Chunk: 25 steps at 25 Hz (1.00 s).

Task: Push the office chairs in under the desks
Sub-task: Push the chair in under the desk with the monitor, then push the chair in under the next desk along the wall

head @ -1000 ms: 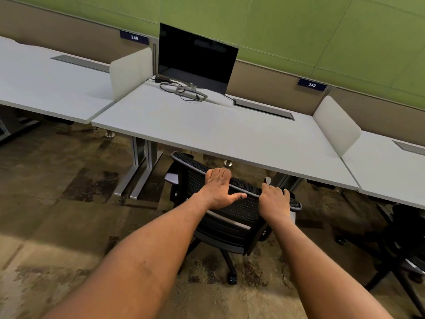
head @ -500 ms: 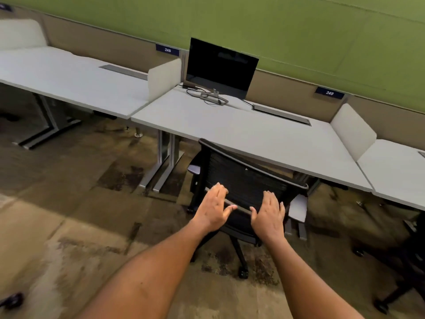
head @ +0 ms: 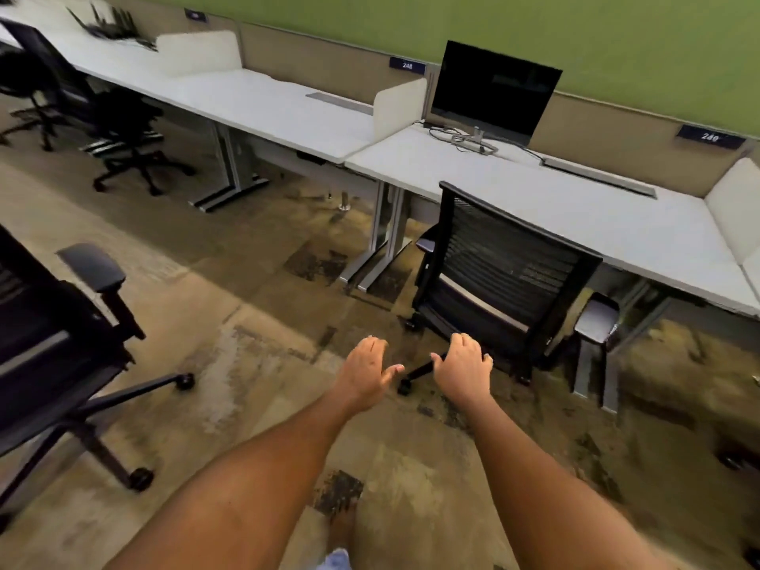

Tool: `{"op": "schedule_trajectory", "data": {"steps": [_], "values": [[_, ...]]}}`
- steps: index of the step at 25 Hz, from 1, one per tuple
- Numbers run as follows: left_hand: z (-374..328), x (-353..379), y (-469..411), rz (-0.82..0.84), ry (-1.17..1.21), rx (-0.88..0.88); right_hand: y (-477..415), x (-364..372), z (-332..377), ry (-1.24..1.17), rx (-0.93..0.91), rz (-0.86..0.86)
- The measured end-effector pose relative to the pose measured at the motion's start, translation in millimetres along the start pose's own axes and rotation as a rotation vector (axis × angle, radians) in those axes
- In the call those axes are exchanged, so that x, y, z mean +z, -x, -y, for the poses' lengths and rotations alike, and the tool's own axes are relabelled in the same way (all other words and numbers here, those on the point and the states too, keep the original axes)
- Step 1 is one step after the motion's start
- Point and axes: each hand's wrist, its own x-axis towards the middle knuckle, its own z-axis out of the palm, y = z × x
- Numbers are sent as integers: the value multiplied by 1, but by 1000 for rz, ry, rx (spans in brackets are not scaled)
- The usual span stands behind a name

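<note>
Single head-worn wide-angle view, set high, looking forward and steeply down across patterned carpet [head: 255, 364] toward a row of white desks [head: 575, 207] against a green wall [head: 534, 30], the row running diagonally from upper left to right edge. Near field: both forearms reach in from the bottom edge; a black chair [head: 501, 277] stands at mid-distance. Edges bow; no second view.

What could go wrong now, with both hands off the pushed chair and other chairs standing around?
1. The black chair sits askew at the desk; its armrest might catch the desk leg.
2. The chair at left stands out in the walkway; stepping sideways could mean tripping on its wheeled base.
</note>
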Motion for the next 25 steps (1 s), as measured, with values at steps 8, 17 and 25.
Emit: {"op": "schedule_trajectory", "data": {"steps": [8, 17, 25], "values": [[71, -36, 181, 65, -31, -375, 129, 60, 65, 7, -70, 262], [201, -124, 345, -46, -80, -736, 222, 127, 231, 166, -359, 547], [332, -229, 469, -140, -132, -914, 319, 173, 445, 208, -636, 629]]}}
